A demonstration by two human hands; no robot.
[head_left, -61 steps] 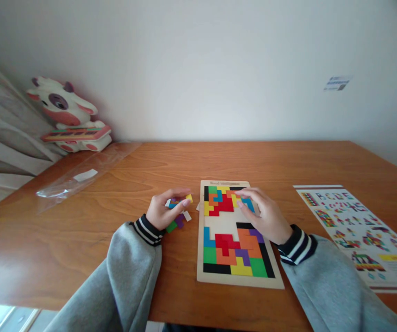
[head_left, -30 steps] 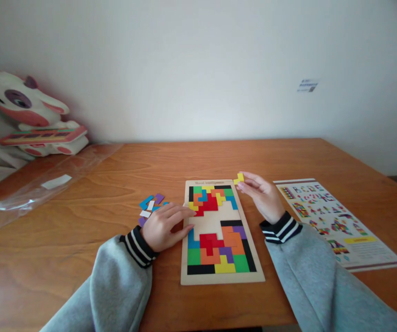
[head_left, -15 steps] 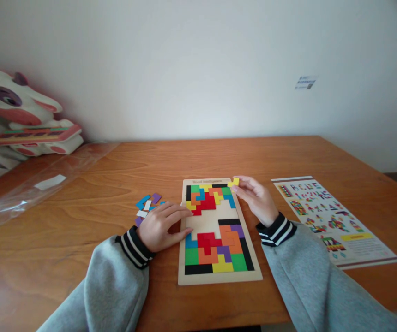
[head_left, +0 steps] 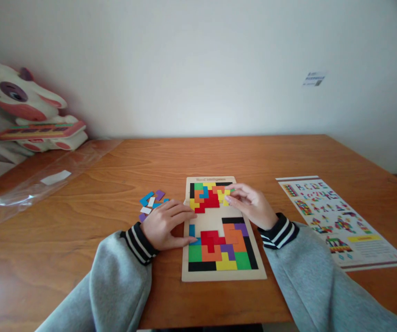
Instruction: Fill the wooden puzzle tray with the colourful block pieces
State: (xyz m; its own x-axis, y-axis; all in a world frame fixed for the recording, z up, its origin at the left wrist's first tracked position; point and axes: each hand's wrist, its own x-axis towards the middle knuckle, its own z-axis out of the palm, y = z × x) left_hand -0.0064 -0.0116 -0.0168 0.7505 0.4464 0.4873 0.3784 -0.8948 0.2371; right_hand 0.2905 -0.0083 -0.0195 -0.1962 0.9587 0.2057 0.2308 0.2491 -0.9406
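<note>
A wooden puzzle board (head_left: 224, 275) lies on the table, with coloured block pieces filling its top and bottom parts and bare wood across the middle. My right hand (head_left: 252, 205) pinches a yellow puzzle piece (head_left: 226, 198) over the board's upper right area. My left hand (head_left: 169, 225) rests at the board's left edge, fingers apart, thumb near a blue piece (head_left: 192, 230). Beyond that hand lie loose pieces, among them a purple piece (head_left: 160, 195), a blue piece (head_left: 146, 198) and a white piece (head_left: 146, 210); the hand partly hides this pile.
On the right lies a printed pattern sheet (head_left: 340, 221). A clear plastic bag (head_left: 53, 177) is spread at the left, in front of a cow-shaped toy keyboard (head_left: 42, 131). The wall (head_left: 198, 69) rises behind the table's far edge.
My right hand has brought the yellow piece from the board's top right corner inward and down, over the placed pieces. My left hand stays at the left edge. The view has shifted slightly.
</note>
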